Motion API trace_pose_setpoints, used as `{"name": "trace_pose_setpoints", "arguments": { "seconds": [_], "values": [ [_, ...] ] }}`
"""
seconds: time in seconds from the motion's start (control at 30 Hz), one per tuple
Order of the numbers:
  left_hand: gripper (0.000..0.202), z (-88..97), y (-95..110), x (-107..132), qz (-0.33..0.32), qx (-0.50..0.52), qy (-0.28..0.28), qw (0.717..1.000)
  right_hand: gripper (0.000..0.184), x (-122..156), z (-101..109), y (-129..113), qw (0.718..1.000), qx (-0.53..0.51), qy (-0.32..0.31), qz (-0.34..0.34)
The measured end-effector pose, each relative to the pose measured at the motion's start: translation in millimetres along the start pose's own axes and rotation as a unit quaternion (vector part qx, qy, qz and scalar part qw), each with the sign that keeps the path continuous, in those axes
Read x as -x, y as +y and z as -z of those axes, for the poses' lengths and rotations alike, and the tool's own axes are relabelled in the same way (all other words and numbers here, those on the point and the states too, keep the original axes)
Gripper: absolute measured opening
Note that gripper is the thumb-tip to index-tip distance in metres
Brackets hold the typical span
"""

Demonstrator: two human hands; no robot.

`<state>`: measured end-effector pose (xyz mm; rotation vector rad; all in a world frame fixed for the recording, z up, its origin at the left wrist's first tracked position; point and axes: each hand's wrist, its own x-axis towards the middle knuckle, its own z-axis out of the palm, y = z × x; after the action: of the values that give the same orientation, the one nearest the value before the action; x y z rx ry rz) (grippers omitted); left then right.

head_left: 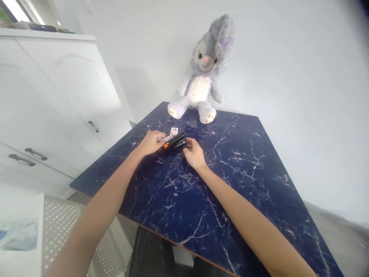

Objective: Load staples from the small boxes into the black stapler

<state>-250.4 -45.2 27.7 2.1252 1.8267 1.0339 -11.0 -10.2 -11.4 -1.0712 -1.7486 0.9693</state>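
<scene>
A black stapler (pixel 178 140) with an orange mark at its rear end sits over the dark blue marbled table between my two hands. My left hand (pixel 151 142) is closed around a small flat printed box (pixel 166 138) along the stapler's left side; its fingertips are close to the orange end. At the opposite end, my right hand (pixel 196 154) has its thumb and fingers curled about the stapler's front tip. Just behind the stapler lies a small white box (pixel 174 131) with a dark and red print.
A large grey plush rabbit (pixel 198 86) sits against the wall at the table's (pixel 184 196) far edge. White cabinets (pixel 54 84) with dark handles stand to the left. Below the near edge are a dark seat (pixel 152 252) and a white perforated panel (pixel 62 219).
</scene>
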Motion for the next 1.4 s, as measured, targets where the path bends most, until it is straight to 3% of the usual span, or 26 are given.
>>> {"name": "trace_pose_setpoints", "arguments": {
  "seconds": [0.13,0.23,0.3,0.37,0.47,0.53,0.57,0.7,0.77,0.83,0.97,1.03,1.17,1.3,1.4],
  "values": [
    [0.027,5.8,11,2,0.053,0.004,-0.009,0.999,0.050,0,1,0,1.000,0.009,-0.003,0.004],
    [0.034,22.3,13,2,0.120,0.005,-0.002,0.993,0.049,0,1,-1,1.000,0.015,-0.005,0.003],
    [0.031,36.1,10,3,0.163,-0.004,-0.052,0.985,0.048,0,0,-1,1.000,0.021,-0.007,0.002],
    [0.029,47.5,4,4,0.185,-0.031,-0.143,0.972,0.048,0,0,-1,1.000,0.027,-0.006,0.004],
    [0.026,54.8,-5,8,0.164,-0.077,-0.219,0.959,0.047,0,0,-2,1.000,0.028,-0.004,0.010],
    [0.023,53.5,-6,9,0.124,-0.095,-0.185,0.970,0.045,1,0,-3,1.000,0.026,-0.004,0.015],
    [0.021,51.3,-5,9,0.103,-0.102,-0.143,0.979,0.043,1,0,-4,0.999,0.027,0.000,0.020],
    [0.023,32.8,18,8,0.030,-0.110,0.094,0.989,0.026,4,1,-9,0.996,0.050,0.047,0.052],
    [0.027,16.2,37,10,-0.023,-0.113,0.147,0.982,0.016,8,5,-11,0.994,0.062,0.061,0.066],
    [0.034,-5.4,59,14,-0.096,-0.118,0.124,0.981,0.010,16,15,-13,0.992,0.081,0.049,0.085],
    [0.035,-54.9,98,23,-0.251,-0.098,-0.003,0.963,0.009,38,56,-8,0.977,0.141,0.009,0.159],
    [0.028,-76.8,109,24,-0.260,-0.085,-0.020,0.962,0.023,47,81,-1,0.970,0.167,0.021,0.172],
    [0.041,-104.8,117,16,-0.232,-0.093,-0.083,0.965,0.046,52,119,17,0.938,0.285,0.049,0.190],
    [0.044,-111.4,115,7,-0.200,-0.103,-0.144,0.964,0.047,44,126,36,0.896,0.415,-0.033,0.154],
    [0.043,-110.2,112,7,-0.204,-0.097,-0.148,0.963,0.047,40,123,45,0.887,0.435,-0.060,0.143]
  ]
}}
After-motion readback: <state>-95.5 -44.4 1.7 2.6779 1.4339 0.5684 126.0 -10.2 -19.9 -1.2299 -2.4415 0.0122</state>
